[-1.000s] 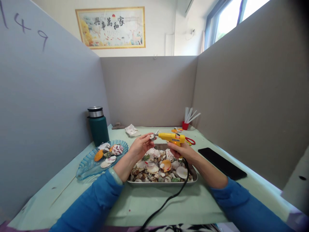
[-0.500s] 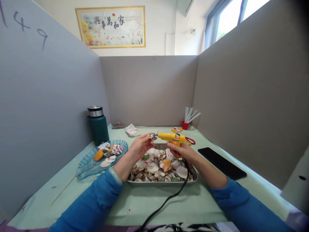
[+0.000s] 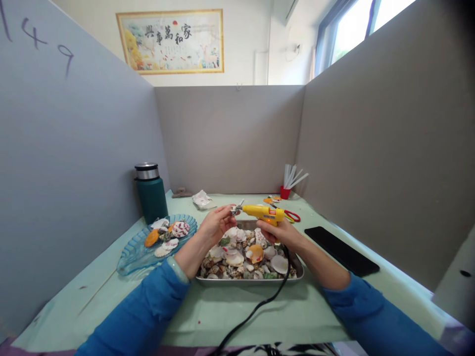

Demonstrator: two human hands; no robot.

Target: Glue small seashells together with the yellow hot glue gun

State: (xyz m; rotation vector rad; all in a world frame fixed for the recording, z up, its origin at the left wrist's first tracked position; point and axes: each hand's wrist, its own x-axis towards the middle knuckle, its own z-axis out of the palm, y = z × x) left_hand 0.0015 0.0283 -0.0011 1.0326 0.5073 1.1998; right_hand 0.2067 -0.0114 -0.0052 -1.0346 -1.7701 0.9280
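Note:
My right hand is closed around the grip of a yellow hot glue gun, whose orange light glows. Its nozzle points left and meets a small grey-and-white shell piece. That piece is pinched between the fingertips of my left hand; its exact shape is too small to make out. Both hands are above a metal tray heaped with mixed seashells. From the glue gun a black cord runs down over the tray's rim towards me.
On the left stand a blue glass dish with several shells and a green bottle. A black slab lies at right. Behind are red-handled scissors, a red cup of white glue sticks and a crumpled tissue.
The glue gun has shifted very slightly, with its nozzle still at the piece in my left hand. Everything else looks the same.

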